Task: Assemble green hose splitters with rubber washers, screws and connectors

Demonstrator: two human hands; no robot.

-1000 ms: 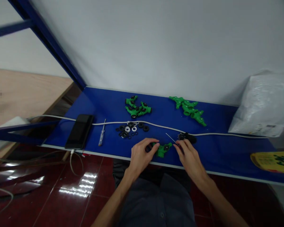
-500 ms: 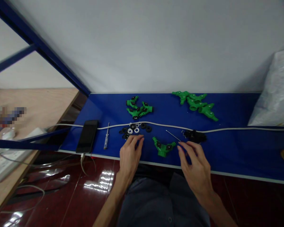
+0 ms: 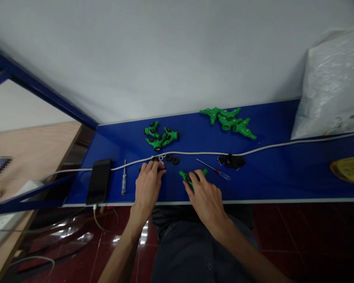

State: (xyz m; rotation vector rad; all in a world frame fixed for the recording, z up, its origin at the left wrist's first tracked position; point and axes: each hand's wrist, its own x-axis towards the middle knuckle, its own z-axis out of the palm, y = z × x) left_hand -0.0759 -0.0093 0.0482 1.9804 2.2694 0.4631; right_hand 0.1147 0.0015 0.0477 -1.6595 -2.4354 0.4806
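My left hand [image 3: 148, 182] reaches down into the small pile of black rings [image 3: 175, 160] and white washers [image 3: 161, 157]; its fingers are bent together and whatever is under them is hidden. Fingers of my right hand [image 3: 205, 192] are wrapped over a green Y-shaped connector [image 3: 183, 174] near the front edge. A screwdriver with a red and clear handle [image 3: 223, 175] lies just beyond my right hand, beside a heap of small black parts [image 3: 232, 160].
Green connectors with black fittings [image 3: 166, 138] lie at back left, plain green ones [image 3: 227, 120] at back right. A white cable [image 3: 200, 153] crosses the blue table [image 3: 271, 173]. Phone [image 3: 99, 181], clear screwdriver [image 3: 124, 182], plastic bag [image 3: 333, 86] and yellow object [image 3: 349, 169] are around.
My right hand has left the screwdriver and moved left onto the green connector. My left hand has moved onto the rings. The camera view has shifted.
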